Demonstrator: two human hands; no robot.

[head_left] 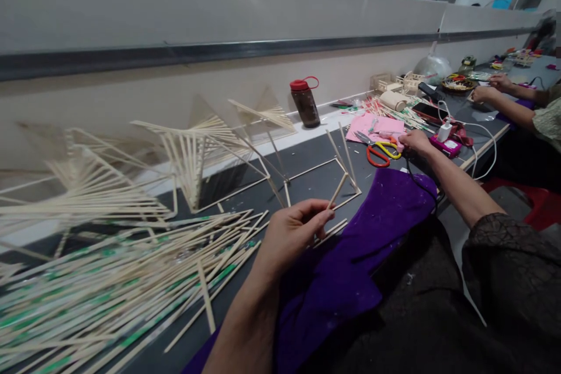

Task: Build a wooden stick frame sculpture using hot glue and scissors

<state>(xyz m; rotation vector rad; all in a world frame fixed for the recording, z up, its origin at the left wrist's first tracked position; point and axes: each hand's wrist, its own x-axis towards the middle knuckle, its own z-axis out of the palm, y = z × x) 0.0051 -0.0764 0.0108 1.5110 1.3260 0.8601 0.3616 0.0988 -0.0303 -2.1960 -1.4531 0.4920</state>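
Observation:
My left hand is closed in a pinch on a short wooden stick, which points up and to the right. Close behind it stands an open frame of thin sticks on the dark table. My right hand reaches to the edge of a pink cloth, its fingers curled round what looks like a glue gun, mostly hidden, with a black cord hanging below. Just left of that hand lie scissors with red and yellow handles. More short sticks lie beside my left hand.
A big pile of loose sticks covers the left front. Fanned stick models stand along the wall. A dark bottle with a red lid is behind. Purple cloth hangs over the near edge. Another person's hands work farther right.

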